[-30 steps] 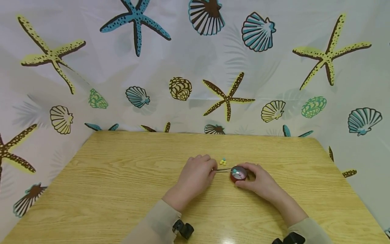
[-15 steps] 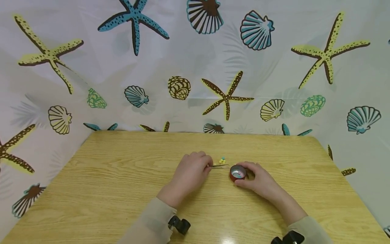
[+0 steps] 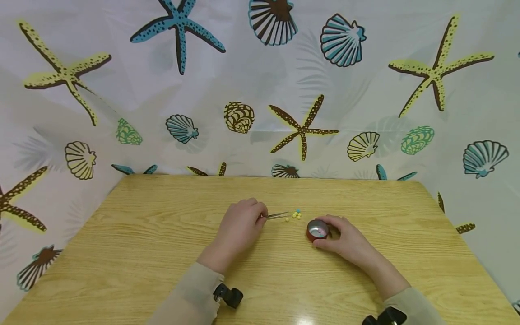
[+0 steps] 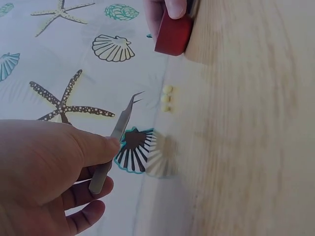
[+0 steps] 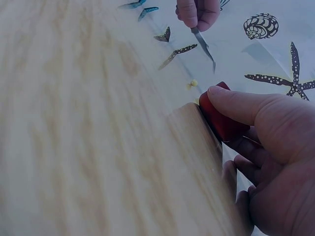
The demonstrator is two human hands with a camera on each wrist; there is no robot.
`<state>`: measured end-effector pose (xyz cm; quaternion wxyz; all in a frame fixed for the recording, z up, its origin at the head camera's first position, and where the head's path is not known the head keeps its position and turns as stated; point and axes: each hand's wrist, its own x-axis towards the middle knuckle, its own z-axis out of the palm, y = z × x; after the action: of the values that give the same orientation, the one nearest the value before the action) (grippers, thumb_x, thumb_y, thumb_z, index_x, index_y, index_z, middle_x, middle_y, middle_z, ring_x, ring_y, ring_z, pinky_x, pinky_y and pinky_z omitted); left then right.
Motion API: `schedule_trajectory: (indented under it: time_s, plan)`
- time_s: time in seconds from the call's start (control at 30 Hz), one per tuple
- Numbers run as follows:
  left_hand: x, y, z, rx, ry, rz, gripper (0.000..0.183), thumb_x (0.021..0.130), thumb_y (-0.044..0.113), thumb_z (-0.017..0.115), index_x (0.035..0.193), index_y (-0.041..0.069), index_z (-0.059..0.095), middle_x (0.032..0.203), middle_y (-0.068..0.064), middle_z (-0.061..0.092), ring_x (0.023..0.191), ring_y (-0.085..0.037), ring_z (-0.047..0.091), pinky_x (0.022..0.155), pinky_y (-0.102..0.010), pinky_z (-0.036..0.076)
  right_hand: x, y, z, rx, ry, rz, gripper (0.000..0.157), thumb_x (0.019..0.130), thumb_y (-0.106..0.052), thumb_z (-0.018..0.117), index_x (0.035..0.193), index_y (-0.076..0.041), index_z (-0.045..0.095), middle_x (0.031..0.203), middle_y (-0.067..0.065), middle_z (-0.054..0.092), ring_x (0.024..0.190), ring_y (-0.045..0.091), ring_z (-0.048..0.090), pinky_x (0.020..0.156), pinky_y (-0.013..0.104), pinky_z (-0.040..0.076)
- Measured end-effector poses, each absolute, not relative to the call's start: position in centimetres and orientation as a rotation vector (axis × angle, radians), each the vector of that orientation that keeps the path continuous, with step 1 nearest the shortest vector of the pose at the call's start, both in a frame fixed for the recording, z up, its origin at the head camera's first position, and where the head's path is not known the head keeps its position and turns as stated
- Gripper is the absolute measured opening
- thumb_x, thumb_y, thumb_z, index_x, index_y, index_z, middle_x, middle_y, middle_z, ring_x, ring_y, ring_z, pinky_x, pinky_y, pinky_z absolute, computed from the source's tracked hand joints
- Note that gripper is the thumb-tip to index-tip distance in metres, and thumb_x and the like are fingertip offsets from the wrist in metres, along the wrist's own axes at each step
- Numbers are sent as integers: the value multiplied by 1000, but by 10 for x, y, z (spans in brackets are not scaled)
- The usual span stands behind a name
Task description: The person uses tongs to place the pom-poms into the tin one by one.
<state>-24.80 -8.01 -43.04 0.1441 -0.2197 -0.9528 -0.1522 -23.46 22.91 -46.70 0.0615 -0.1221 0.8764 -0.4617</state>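
Note:
In the head view my left hand [image 3: 239,225] pinches a pair of metal tweezers [image 3: 277,215], their tips pointing right toward a small cluster of beads [image 3: 297,215]. The beads are yellow except for a blue one [image 3: 298,211] at the back. One pale yellow bead [image 3: 287,220] lies apart, just below the tips. The left wrist view shows the tweezers [image 4: 120,128] with tips spread and nothing between them. My right hand [image 3: 345,239] grips a small round red tin [image 3: 310,235] from its right side. Pinkish and bluish bits show inside its silvery interior.
The wooden table [image 3: 170,253] reaches back to a white cloth [image 3: 260,81] printed with starfish and shells. Each wrist wears a black camera [image 3: 229,295] at the sleeve.
The tweezers, whose tips were over the tin a second ago, have moved left and back with my left hand to beside the beads. My right hand and the tin stay in place.

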Motion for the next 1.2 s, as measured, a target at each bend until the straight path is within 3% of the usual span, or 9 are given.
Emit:
schedule_trajectory:
  time_s: [0.37,0.67,0.93,1.2]
  plan:
    - [-249,-83,-437,-602,-2773,-352,5,101,16,85,104,15,81,93,0,71,85,-24,67,79,-46,56,-235,230,-468,-355,2658,-1374,64,94,-37,92,149,-16,68,155,15,59,154,44,43,124,68,31]
    - [-250,-81,-441,-571,-2801,-329,4,102,17,84,105,16,81,94,0,71,87,-25,67,81,-46,55,-234,229,-466,-365,2651,-1377,65,94,-34,92,150,-14,67,159,17,56,161,50,29,127,70,23]
    - [-251,-82,-445,-571,-2805,-332,4,102,18,83,105,17,81,95,1,71,87,-23,66,80,-46,54,-233,228,-465,-367,2646,-1389,63,94,-33,92,149,-14,68,157,16,58,158,47,36,126,69,26]
    - [-251,-80,-446,-569,-2816,-372,4,103,18,83,106,16,81,96,0,71,88,-23,66,81,-45,54,-234,229,-465,-349,2641,-1376,65,95,-34,92,151,-15,67,163,17,53,164,52,20,127,72,20]
